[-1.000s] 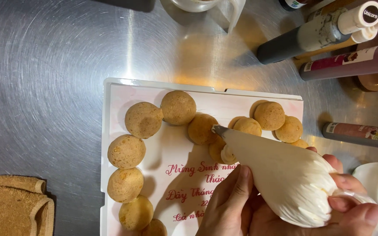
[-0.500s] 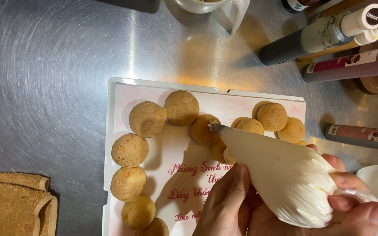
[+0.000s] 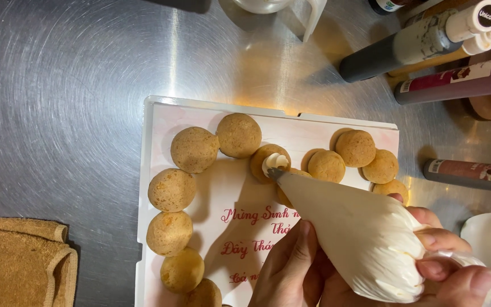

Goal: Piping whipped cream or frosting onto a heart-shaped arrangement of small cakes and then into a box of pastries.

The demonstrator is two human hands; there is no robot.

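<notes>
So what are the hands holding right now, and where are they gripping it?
A cream-filled piping bag. The right hand squeezes its gathered wide rear end; the left hand supports the underside near the middle.

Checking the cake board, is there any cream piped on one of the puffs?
Yes, a white dab of cream sits on the puff at the piping bag's tip.

Warm overhead light was bright; glare streaked the steel table toward its far edge. Soft shadows fell left of the puffs. Focus was sharp, near-edge hands slightly soft.
</notes>
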